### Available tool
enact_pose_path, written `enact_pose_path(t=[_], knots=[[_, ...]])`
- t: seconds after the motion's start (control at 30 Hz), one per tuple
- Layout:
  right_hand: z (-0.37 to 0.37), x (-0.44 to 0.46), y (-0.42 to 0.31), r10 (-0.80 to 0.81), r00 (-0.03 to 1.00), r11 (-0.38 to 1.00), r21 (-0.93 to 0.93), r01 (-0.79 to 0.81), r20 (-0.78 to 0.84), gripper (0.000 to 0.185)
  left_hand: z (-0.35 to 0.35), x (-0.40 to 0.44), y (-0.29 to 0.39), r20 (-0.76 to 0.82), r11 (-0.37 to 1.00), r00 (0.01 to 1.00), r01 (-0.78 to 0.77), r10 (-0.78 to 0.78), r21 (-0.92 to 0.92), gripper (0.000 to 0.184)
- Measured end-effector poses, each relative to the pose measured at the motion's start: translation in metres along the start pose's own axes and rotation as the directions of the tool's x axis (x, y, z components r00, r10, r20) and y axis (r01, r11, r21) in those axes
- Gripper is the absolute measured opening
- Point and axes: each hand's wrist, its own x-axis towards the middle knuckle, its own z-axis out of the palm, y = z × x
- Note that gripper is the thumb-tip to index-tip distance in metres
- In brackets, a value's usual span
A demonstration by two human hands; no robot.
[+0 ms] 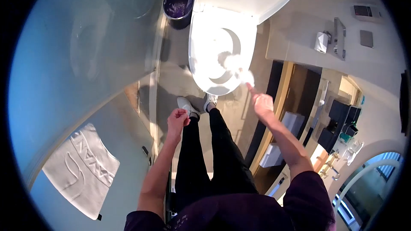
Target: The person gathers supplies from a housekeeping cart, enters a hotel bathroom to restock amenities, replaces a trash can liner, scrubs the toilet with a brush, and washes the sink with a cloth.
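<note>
A white toilet stands ahead with its lid raised; strong light washes out its seat and bowl. My right hand is at the bowl's front right, its fingers closed round the end of a white brush-like thing. The white head of that thing reaches over the bowl's right edge, and glare blurs its outline. Apart from the toilet, my left hand hangs over my left shoe, its fingers curled in. Whether anything small is inside it cannot be made out.
A dark round bin stands left of the toilet. Along the left runs a glass panel, with a white mat hanging lower down. At right are a paper holder, a wooden-framed shelf and a washbasin area.
</note>
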Motion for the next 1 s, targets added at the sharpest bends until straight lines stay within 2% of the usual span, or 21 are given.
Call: enact_pose_path(t=[0.03,0.07,0.1,0.13,0.17,0.3,0.37,0.47,0.53,0.6,0.63,0.67,0.73,0.8,0.87,0.93,1.0], knots=[[0.000,-0.001,-0.010,-0.011,1.000,1.000,0.021,0.010,0.021,0.068,0.004,-0.001,0.003,-0.004,1.000,1.000,-0.003,0.003,0.013,0.014],[0.003,0.001,-0.018,-0.004,1.000,0.980,0.199,-0.002,0.026,0.063,0.007,-0.002,0.006,-0.008,1.000,1.000,-0.008,0.008,0.023,0.013],[0.003,0.009,-0.027,-0.008,0.995,0.944,0.330,-0.025,0.100,0.060,0.005,0.009,-0.006,0.010,1.000,1.000,-0.015,0.014,0.021,0.013],[0.025,0.025,-0.029,-0.035,0.998,0.886,0.463,0.011,0.044,0.059,0.008,0.007,-0.002,0.014,0.999,0.999,-0.033,0.033,0.016,0.013],[0.007,0.034,-0.043,-0.052,0.996,0.857,0.516,0.010,0.068,0.059,0.014,0.001,0.006,0.018,0.999,0.999,-0.029,0.029,0.014,0.013],[-0.063,0.084,-0.050,0.003,0.995,0.823,0.566,0.054,-0.100,0.060,0.015,0.004,-0.001,0.025,0.999,0.998,-0.049,0.049,0.015,0.013],[-0.098,0.098,-0.039,0.207,0.962,0.837,0.541,-0.081,-0.176,0.061,0.017,0.006,0.000,0.023,0.998,0.998,-0.059,0.059,0.014,0.012],[-0.100,0.084,0.004,0.177,0.973,0.867,0.491,-0.081,-0.151,0.063,0.022,-0.004,0.013,0.007,0.998,0.998,-0.068,0.068,-0.017,0.011],[-0.096,0.052,0.030,0.181,0.967,0.866,0.496,-0.069,-0.181,0.062,0.027,-0.004,0.018,-0.004,0.999,0.999,-0.032,0.032,0.033,0.011],[-0.088,0.023,0.054,0.259,0.907,0.763,0.647,0.019,-0.332,0.063,0.027,0.004,0.016,0.024,0.999,0.999,-0.042,0.042,-0.002,0.010],[-0.093,0.012,0.067,0.315,0.898,0.676,0.737,0.016,-0.308,0.063,0.029,0.004,0.018,0.028,0.999,0.999,-0.045,0.045,-0.013,0.010],[-0.102,0.003,0.077,0.312,0.847,0.617,0.769,0.164,-0.430,0.059,0.032,0.005,0.021,0.031,0.999,0.998,-0.049,0.049,-0.020,0.010],[-0.115,0.017,0.107,0.273,0.598,0.698,0.583,0.416,-0.754,0.057,0.036,0.010,0.024,0.041,0.999,0.998,-0.044,0.046,-0.029,0.011],[-0.158,0.036,0.126,0.250,0.457,0.722,0.478,0.500,-0.854,0.055,0.041,0.011,0.030,0.040,0.998,0.998,-0.058,0.057,0.016,0.012],[-0.211,0.047,0.125,0.248,0.596,0.623,0.597,0.506,-0.764,0.054,0.048,0.012,0.035,0.034,0.998,0.998,-0.060,0.059,0.028,0.013],[-0.253,0.066,0.102,0.142,0.522,0.651,0.477,0.591,-0.841,0.054,0.059,0.015,0.037,0.023,0.998,0.998,-0.055,0.054,0.037,0.013],[-0.273,0.094,0.078,0.018,0.620,0.721,0.440,0.536,-0.784,0.061,0.068,0.021,0.033,0.034,0.993,0.995,-0.094,0.091,0.076,0.013]])
